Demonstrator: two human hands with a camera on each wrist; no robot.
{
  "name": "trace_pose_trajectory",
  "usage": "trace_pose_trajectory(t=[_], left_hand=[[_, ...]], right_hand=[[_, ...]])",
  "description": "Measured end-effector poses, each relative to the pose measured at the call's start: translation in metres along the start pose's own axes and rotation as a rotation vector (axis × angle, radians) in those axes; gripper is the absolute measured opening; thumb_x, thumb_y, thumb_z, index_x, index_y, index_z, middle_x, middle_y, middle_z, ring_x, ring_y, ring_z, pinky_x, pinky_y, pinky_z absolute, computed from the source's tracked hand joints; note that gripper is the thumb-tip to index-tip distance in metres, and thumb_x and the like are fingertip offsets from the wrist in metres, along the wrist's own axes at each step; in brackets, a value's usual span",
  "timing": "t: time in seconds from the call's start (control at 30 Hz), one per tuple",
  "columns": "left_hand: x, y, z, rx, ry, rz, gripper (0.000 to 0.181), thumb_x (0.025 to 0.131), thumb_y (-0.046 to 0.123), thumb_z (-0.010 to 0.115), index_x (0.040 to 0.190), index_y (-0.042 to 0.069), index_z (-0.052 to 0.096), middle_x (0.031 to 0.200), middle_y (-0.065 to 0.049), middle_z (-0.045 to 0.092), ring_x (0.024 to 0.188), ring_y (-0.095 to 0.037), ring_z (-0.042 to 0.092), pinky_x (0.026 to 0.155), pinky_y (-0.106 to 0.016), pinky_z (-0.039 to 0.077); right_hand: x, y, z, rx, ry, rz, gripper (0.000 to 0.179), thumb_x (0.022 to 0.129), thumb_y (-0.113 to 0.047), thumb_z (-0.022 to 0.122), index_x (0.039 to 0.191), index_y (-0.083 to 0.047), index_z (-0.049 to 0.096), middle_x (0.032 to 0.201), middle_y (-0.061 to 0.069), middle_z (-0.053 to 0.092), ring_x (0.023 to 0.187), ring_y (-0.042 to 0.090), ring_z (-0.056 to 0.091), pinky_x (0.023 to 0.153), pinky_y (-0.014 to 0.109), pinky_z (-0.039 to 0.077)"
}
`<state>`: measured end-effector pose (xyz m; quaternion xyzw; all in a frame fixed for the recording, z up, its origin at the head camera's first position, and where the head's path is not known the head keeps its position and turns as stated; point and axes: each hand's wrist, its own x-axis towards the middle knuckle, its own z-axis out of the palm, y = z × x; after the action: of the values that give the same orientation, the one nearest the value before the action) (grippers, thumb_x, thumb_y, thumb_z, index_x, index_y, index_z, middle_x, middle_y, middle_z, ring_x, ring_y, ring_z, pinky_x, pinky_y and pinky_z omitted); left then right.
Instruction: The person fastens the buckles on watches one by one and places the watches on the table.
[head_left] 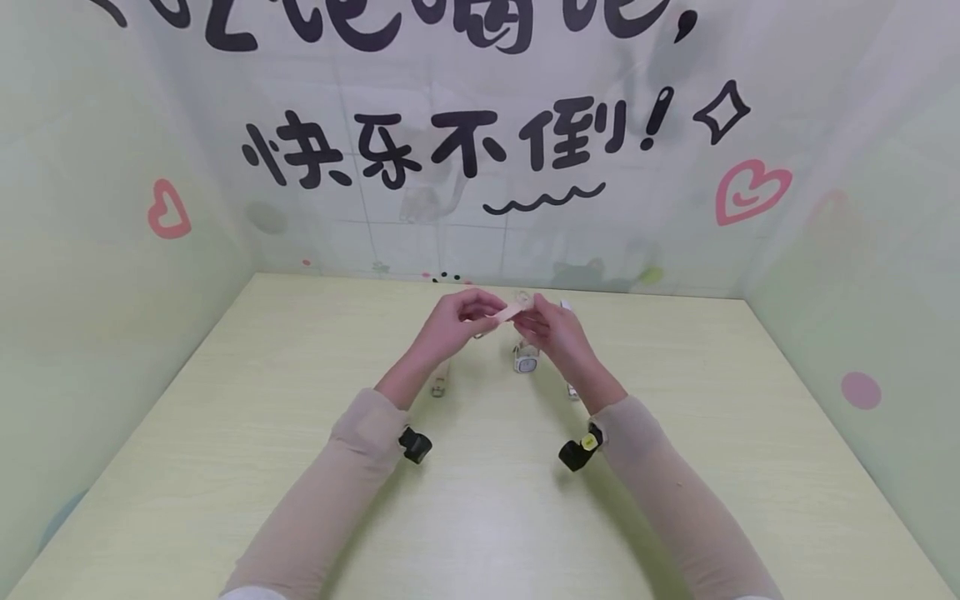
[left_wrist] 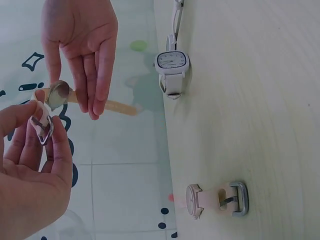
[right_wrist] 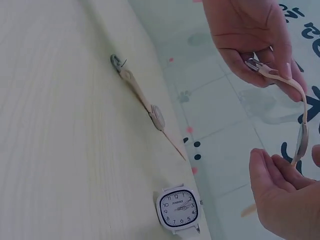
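A wristwatch with a pale peach strap [head_left: 512, 312] is held up above the far part of the table, between both hands. My left hand [head_left: 450, 325] pinches the strap at its buckle end; the metal buckle [left_wrist: 47, 131] sticks out by the fingers. On the other side, my right hand [head_left: 558, 333] holds the strap near the round case [left_wrist: 58, 95], its fingers rather straight. The strap's free end [left_wrist: 122, 107] extends past the right fingers. Below the hands, a white square-faced watch [right_wrist: 178, 206] rests on the table.
A pale pink watch [left_wrist: 194, 201] with a metal buckle lies on the table near my left forearm. Another small watch [head_left: 573, 392] is partly hidden by my right wrist. The table [head_left: 480, 517] meets a printed curtain [head_left: 465, 242] at its far edge.
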<state>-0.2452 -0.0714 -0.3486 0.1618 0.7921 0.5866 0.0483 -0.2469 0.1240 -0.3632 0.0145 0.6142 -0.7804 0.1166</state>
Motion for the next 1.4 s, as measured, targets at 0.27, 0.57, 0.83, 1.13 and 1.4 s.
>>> trace_pose_trajectory(t=[0.27,0.57,0.83,1.13,1.4], left_hand=[[-0.006,-0.005,-0.006,0.017,-0.063,-0.008,0.024,0.094,0.009,0.065,0.118,0.005,0.067,0.109,-0.015,0.072,0.092,-0.021,0.067,0.075,-0.025,0.052],[-0.01,-0.013,-0.01,0.038,-0.095,-0.046,0.025,0.095,0.01,0.065,0.12,0.005,0.066,0.112,-0.016,0.072,0.093,-0.019,0.067,0.078,-0.03,0.054],[-0.012,-0.019,-0.012,0.006,-0.099,-0.061,0.027,0.096,0.007,0.063,0.122,0.0,0.064,0.114,-0.02,0.069,0.107,-0.037,0.065,0.093,-0.048,0.054],[-0.012,-0.026,-0.018,0.022,-0.078,-0.091,0.028,0.097,0.009,0.062,0.124,0.001,0.062,0.115,-0.02,0.068,0.108,-0.037,0.065,0.1,-0.054,0.05],[-0.013,-0.027,-0.02,0.009,-0.05,-0.104,0.028,0.097,0.01,0.063,0.124,0.001,0.062,0.117,-0.019,0.067,0.108,-0.041,0.062,0.09,-0.046,0.055]], right_hand=[[0.001,-0.006,-0.007,0.144,0.093,-0.024,0.043,0.108,-0.02,0.043,0.142,0.006,0.047,0.102,-0.001,0.07,0.099,0.007,0.068,0.099,0.023,0.053],[0.0,-0.012,-0.013,0.203,0.131,-0.052,0.042,0.107,-0.022,0.043,0.141,0.002,0.049,0.106,0.0,0.07,0.114,0.013,0.066,0.099,0.021,0.052],[-0.003,-0.017,-0.017,0.262,0.154,-0.054,0.041,0.105,-0.019,0.049,0.141,0.0,0.052,0.099,0.001,0.065,0.095,0.012,0.068,0.089,0.018,0.057],[-0.007,-0.021,-0.02,0.323,0.135,-0.093,0.017,0.104,-0.014,0.052,0.119,-0.009,0.057,0.084,-0.003,0.068,0.08,0.009,0.069,0.079,0.019,0.059],[-0.012,-0.024,-0.018,0.353,0.111,-0.109,0.008,0.103,-0.014,0.053,0.109,-0.009,0.053,0.077,-0.002,0.066,0.071,0.007,0.065,0.071,0.019,0.059]])
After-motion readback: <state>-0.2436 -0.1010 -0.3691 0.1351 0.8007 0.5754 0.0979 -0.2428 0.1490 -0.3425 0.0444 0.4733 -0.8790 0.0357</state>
